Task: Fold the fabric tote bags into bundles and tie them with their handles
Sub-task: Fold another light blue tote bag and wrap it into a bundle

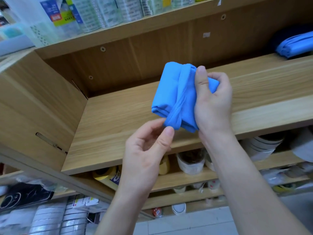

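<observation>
The fingers [218, 82] of the right hand [213, 106] were curled around the right side of the folded tote bag [167, 89], with the thumb laid flat across its upper front edge, so that this hand gripped the bundle firmly. The bag was blue fabric, folded into a compact rectangular bundle, and it was held in the air just above the front portion of the wooden shelf board [118, 119], tilted with its top leaning away from the person. One handle [180, 100] ran as a band from the top edge down across the front of the bundle and bunched together at the lower corner. The left hand [147, 150] was positioned below the bundle, palm turned toward the camera. Its thumb and index finger met at the bunched lower end of the handle and appeared to pinch it, although the contact point was partly hidden by the fingertips; the remaining fingers were loosely curled. At the far right of the same shelf board lay further blue bags [294, 46], stacked flat and well apart from the hands. The shelf above carried clear packets [94, 16] with printed labels. The shelves below held tape rolls [105, 175] of several colours and round stacked containers, all blurred.
</observation>
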{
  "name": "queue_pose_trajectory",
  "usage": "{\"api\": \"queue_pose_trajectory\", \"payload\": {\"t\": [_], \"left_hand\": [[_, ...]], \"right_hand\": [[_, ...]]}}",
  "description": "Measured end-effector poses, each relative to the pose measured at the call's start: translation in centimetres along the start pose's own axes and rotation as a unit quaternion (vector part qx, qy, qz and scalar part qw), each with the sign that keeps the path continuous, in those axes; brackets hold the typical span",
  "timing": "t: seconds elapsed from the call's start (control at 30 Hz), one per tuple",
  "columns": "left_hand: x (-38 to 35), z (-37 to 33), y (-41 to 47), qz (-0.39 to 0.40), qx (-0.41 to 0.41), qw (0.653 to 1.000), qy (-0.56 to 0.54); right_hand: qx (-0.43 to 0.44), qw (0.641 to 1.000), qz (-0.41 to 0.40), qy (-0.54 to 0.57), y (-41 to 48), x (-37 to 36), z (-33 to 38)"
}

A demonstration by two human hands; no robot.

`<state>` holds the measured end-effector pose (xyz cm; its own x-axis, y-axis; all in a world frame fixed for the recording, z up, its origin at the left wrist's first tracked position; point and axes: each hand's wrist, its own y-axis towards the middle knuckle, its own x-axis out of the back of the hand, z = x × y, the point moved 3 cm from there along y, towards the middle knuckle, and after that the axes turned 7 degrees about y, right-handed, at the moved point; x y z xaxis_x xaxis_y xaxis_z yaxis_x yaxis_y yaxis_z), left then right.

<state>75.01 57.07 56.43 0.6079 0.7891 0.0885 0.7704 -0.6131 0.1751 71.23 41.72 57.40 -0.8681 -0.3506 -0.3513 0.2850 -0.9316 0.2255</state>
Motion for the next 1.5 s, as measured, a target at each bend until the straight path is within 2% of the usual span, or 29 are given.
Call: {"api": "queue_pose_trajectory", "payload": {"t": [0.13, 0.2, 0.3, 0.37, 0.43, 0.5, 0.6, 0.7, 0.83, 0.93, 1.03, 1.1, 1.2, 1.27, 1.33, 1.43, 1.5], "left_hand": [[1.5, -0.3, 0.1, -0.063, -0.039, 0.997, 0.035], [1.8, -0.7, 0.2, -0.059, -0.034, 0.997, 0.021], [1.6, -1.6, 0.6, -0.013, -0.002, 1.0, -0.006], [1.2, -2.4, 1.1, 0.03, 0.011, 0.999, 0.019], [0.8, -2.8, 1.6, 0.073, 0.013, 0.996, 0.048], [0.6, -2.8, 1.8, 0.086, 0.018, 0.995, 0.055], [0.5, -2.5, 1.8, 0.041, 0.003, 0.998, 0.051], [-0.1, -1.8, 1.5, 0.015, 0.002, 1.0, 0.023], [-1.5, -1.7, 0.7, 0.094, 0.031, 0.995, -0.023], [-2.5, -1.3, 0.6, 0.152, 0.028, 0.987, -0.049], [-3.5, -1.0, 0.8, 0.184, 0.024, 0.982, -0.037], [-4.2, -1.1, 0.7, 0.228, 0.015, 0.974, -0.014], [-5.7, -1.3, 0.1, 0.314, -0.023, 0.947, 0.065], [-6.9, -1.4, -0.4, 0.342, -0.058, 0.93, 0.122], [-8.1, -1.5, -0.5, 0.328, -0.088, 0.93, 0.138], [-10.1, -1.4, -0.9, 0.273, -0.117, 0.944, 0.143], [-11.7, -1.6, -1.4, 0.221, -0.155, 0.95, 0.154]], "right_hand": [[-0.04, 0.996, -0.048, 0.065, 0.2, 0.8, 0.3], [-0.009, 0.998, -0.044, 0.045, 0.4, 1.3, 1.0], [0.071, 0.997, 0.027, -0.031, 0.1, 1.3, 1.7], [0.08, 0.992, 0.085, -0.043, -0.7, 0.8, 1.9], [0.051, 0.991, 0.119, -0.03, -1.2, 0.6, 1.9], [-0.023, 0.991, 0.131, 0.011, -1.4, 0.7, 1.6], [-0.118, 0.98, 0.15, 0.053, -2.2, 1.2, 1.0], [-0.107, 0.98, 0.168, 0.007, -3.4, 1.9, 0.7], [0.035, 0.988, 0.097, -0.117, -3.9, 4.1, 1.9], [0.103, 0.974, 0.104, -0.173, -4.5, 6.0, 2.8], [0.087, 0.965, 0.136, -0.206, -4.6, 8.6, 2.9], [0.034, 0.962, 0.186, -0.196, -4.5, 10.2, 3.2], [-0.028, 0.948, 0.27, -0.165, -4.4, 12.7, 4.4], [-0.05, 0.935, 0.298, -0.183, -4.1, 14.5, 4.9], [-0.062, 0.943, 0.276, -0.174, -3.5, 16.7, 5.3], [-0.086, 0.963, 0.235, -0.101, -2.6, 20.1, 5.5], [-0.082, 0.969, 0.192, -0.13, -2.0, 22.2, 5.5]]}}
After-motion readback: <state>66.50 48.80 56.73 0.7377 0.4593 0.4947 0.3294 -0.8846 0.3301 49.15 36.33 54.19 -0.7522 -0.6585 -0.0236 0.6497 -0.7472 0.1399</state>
